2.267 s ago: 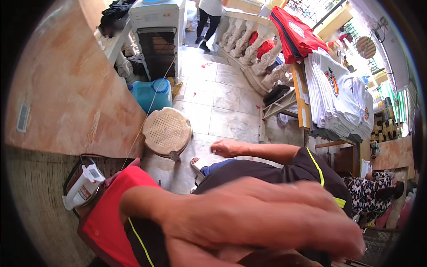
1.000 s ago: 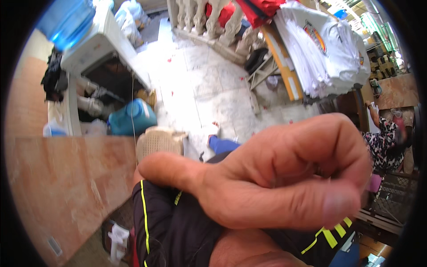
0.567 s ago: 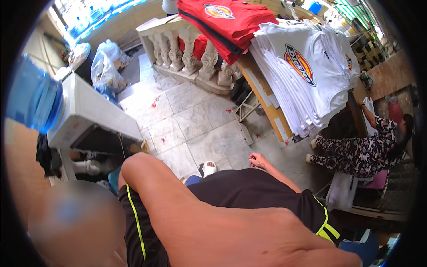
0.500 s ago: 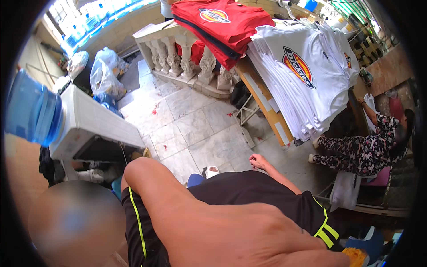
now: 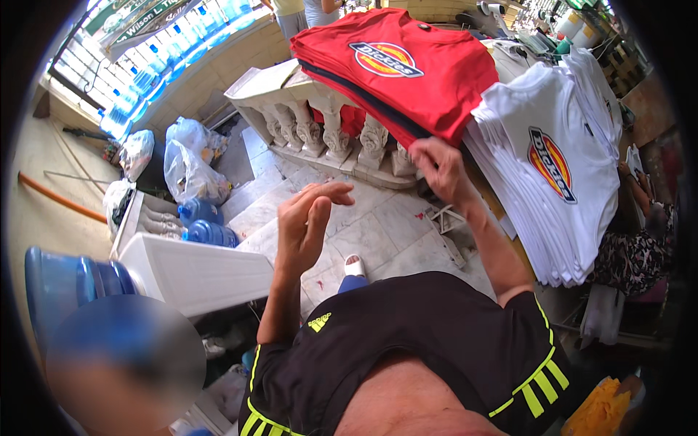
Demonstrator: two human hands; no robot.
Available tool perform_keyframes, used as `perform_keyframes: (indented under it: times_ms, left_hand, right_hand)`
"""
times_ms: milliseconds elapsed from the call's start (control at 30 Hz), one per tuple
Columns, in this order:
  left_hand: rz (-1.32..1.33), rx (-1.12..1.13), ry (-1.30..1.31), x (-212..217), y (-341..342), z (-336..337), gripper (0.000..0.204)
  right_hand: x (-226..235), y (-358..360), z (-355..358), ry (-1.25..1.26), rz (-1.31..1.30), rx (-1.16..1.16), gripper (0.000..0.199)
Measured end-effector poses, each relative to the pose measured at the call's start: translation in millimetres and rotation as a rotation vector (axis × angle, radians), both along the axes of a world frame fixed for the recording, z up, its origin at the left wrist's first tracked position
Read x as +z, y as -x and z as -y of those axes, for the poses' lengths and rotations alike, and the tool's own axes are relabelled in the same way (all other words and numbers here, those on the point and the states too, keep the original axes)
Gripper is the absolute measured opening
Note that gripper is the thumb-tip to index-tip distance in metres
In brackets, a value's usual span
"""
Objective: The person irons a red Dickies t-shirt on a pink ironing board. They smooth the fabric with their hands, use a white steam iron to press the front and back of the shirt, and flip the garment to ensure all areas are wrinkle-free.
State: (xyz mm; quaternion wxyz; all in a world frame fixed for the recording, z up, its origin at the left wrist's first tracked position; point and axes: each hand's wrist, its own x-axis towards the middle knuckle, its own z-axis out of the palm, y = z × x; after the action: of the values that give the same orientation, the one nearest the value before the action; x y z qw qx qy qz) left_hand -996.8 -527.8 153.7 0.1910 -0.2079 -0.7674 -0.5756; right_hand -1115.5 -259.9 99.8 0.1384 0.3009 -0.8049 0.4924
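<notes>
A thick stack of red T-shirts (image 5: 443, 80) with a dark layer below it lies in front of me, toward the right. My right hand (image 5: 442, 171) is at the stack's near lower corner with its fingers curled in. Whether cloth is pinched between those fingers is hidden. To the left, my left hand (image 5: 305, 221) is raised over the tiled floor, fingers stretched out and bent at the knuckles, holding nothing. A stack of white T-shirts (image 5: 582, 218) with a printed chest emblem hangs over the table edge, right of my right hand.
A stone balustrade (image 5: 291, 91) stands beyond my hands. On the left are a white water dispenser (image 5: 196, 272) with a blue bottle on top, more blue water bottles (image 5: 211, 232) and plastic bags (image 5: 193, 174). A person in patterned clothes (image 5: 636, 254) is at far right; others stand at the back.
My left arm has swung from across my chest out to the front left. The right hand has risen from beside my body to the red stack. The view has shifted.
</notes>
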Motion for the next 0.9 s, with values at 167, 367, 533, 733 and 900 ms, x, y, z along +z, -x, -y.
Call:
perform_keyframes:
  times_ms: [167, 367, 533, 733, 900]
  left_hand:
    - [0.094, -0.026, -0.019, -35.6, 116.5, 33.4, 0.043]
    - [-0.123, 0.016, 0.133, -45.1, 273.2, 34.1, 0.042]
    - [-0.177, 0.004, 0.315, -53.9, 395.7, 30.2, 0.040]
    - [-0.118, 0.224, 1.004, -70.0, 519.8, 50.5, 0.052]
    - [0.159, 0.207, 0.910, -104.3, 552.5, 105.8, 0.058]
  right_hand:
    - [28.0, 164.1, 59.6, -0.174, -0.356, -0.240, 0.035]
    - [-66.4, 210.9, 109.0, -1.087, -0.136, -0.406, 0.089]
    - [-40.7, 197.5, 105.8, -0.434, -0.002, 0.106, 0.046]
    - [-40.3, 256.9, 98.6, -0.697, -0.063, -0.493, 0.057]
    - [-39.0, 263.1, 86.1, -0.560, 0.109, -0.363, 0.053]
